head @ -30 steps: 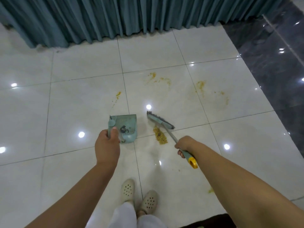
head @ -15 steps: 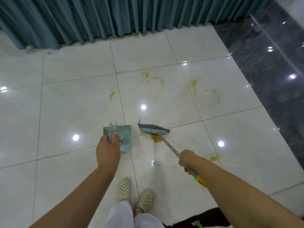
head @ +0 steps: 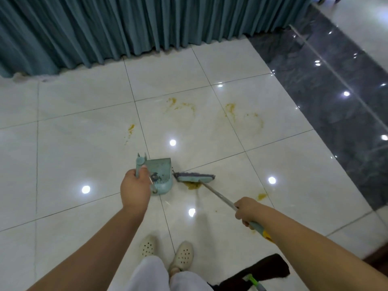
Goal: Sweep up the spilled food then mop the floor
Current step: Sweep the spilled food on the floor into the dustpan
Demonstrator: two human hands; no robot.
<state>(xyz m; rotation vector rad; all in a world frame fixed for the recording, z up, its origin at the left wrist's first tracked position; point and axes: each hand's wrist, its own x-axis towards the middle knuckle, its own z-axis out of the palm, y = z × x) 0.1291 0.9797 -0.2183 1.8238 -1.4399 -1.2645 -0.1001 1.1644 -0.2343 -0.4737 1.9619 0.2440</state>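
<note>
The left hand (head: 134,189) is gripping the upright handle of the dustpan (head: 160,175), fingers (head: 144,172) curled round the post, and is holding the pan tilted with its open mouth facing right toward the brush. The right hand (head: 244,211) is clenching the thin metal shaft of the broom (head: 196,177), just above the green and yellow grip sleeve at the end. The broom head is lying flat on the floor (head: 84,143) ahead of and left of the right-hand fingers, with its near end just beside the dustpan's lip. A small pile of spilled food (head: 192,185) is sitting against the near edge of the broom head, between the head and the right hand. The food appears to be a wet, grainy yellow mush: light, soft, and likely to smear on the glossy tile rather than roll, so short firm strokes are probably better than long ones. The broom looks light and stiff, and a hold low on the shaft is giving good control. The dustpan looks to be thin, light plastic; its inner face is carrying dark marks and a few yellow specks, but no clear heap is visible in it. Farther beyond both hands, yellow smears (head: 180,105) are drying on the tiles, and one blob (head: 262,196) is lying right of the right-hand fingers. A dark mop head (head: 264,269) is lying behind the person's feet.
</note>
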